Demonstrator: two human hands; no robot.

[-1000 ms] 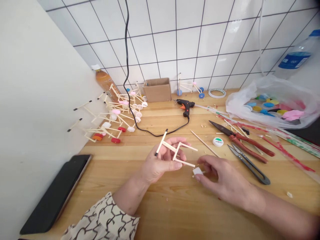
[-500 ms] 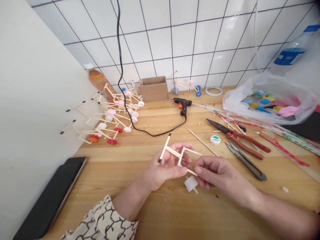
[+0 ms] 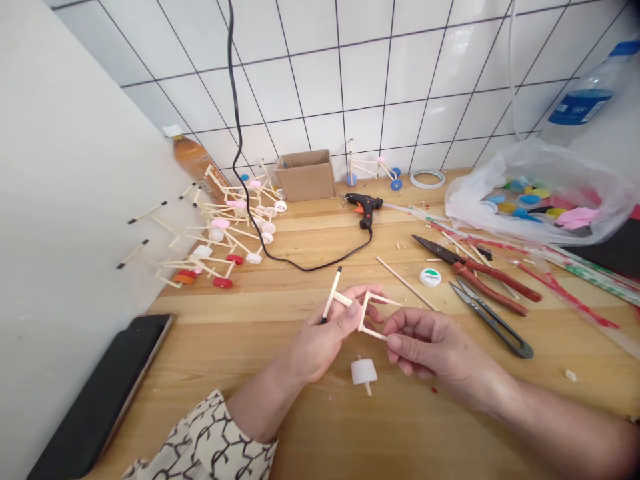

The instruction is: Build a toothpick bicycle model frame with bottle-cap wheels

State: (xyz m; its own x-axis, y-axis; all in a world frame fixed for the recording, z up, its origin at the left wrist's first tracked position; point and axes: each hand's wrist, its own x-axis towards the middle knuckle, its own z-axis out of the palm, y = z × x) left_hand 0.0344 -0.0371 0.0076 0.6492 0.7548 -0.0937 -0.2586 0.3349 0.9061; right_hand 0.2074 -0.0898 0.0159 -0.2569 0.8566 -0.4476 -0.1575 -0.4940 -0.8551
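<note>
My left hand (image 3: 330, 333) pinches a small wooden stick frame (image 3: 367, 311) by its stem, thumb on top. The frame has a crossbar with black ends on the left and a two-pronged fork on the right. My right hand (image 3: 420, 343) has its thumb and forefinger closed on the tip of the fork's lower prong. On the table just below the hands lies a white bottle-cap wheel (image 3: 364, 372) with a short wooden axle through it.
Several finished stick models with cap wheels (image 3: 220, 223) crowd the left. Behind stand a cardboard box (image 3: 306, 175) and a black glue gun (image 3: 365, 208). Red-handled pliers (image 3: 480, 270), thread snips (image 3: 493, 320) and a bag of caps (image 3: 540, 193) lie right. A dark phone (image 3: 105, 393) lies front left.
My left thumb has shifted from the lower prong up onto the frame's stem. The white cap wheel has rolled left and turned on the table. My right hand stays at the prong tip.
</note>
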